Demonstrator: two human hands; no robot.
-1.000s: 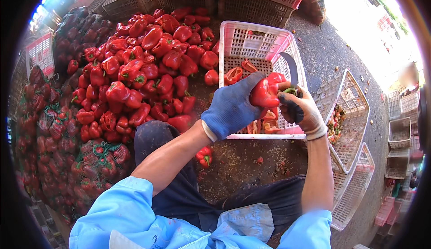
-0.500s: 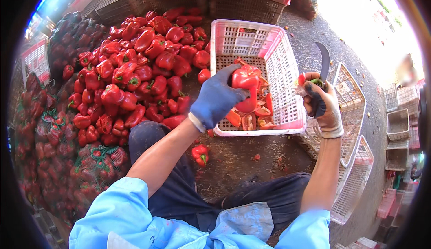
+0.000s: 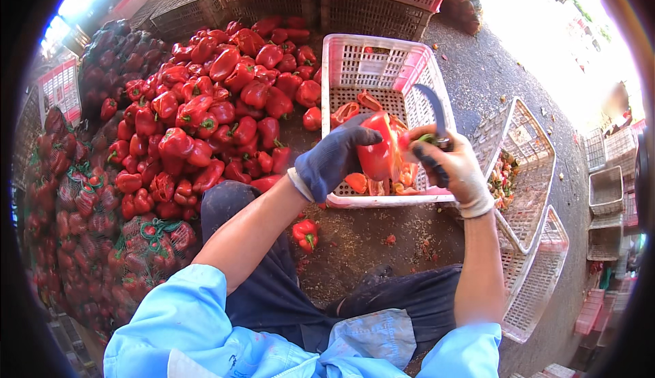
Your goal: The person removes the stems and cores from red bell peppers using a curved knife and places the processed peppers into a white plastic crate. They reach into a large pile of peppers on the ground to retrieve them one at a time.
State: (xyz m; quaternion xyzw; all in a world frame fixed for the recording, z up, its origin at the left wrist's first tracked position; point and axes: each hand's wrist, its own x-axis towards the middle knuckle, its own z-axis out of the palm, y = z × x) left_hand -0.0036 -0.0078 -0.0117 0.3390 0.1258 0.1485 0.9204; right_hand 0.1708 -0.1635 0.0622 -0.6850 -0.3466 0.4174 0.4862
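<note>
Marks (image 3: 387, 327) on pale cloth (image 3: 368, 340) are illegible; left grip (image 3: 333, 156) clasps red pepper (image 3: 379, 154), right grip (image 3: 458, 166) curved knife (image 3: 434, 108).

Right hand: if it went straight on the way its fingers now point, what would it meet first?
Most likely the red pepper held in the left hand, close ahead of the right hand; whether they touch is hard to tell from this view.

Single wide fisheye view, from the wearer's head, looking down, near the hands (image 3: 332, 156)
</note>
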